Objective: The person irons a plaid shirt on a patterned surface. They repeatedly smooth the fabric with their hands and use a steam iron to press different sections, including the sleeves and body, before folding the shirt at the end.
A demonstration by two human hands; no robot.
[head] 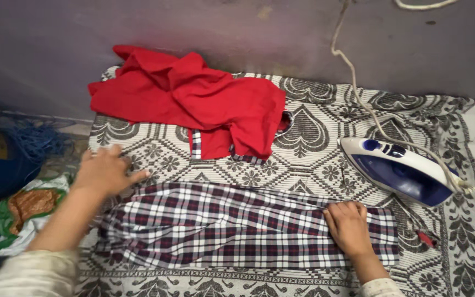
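Both hands lay flat with open grip on the checked cloth spread across the patterned mat: left hand at its left end, right hand near its right end, red garment and blue-white iron beyond.

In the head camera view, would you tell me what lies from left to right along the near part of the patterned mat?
Green and white cloth bundle → left hand → checked cloth → right hand → blue and white iron, lying beyond the checked cloth's right end.
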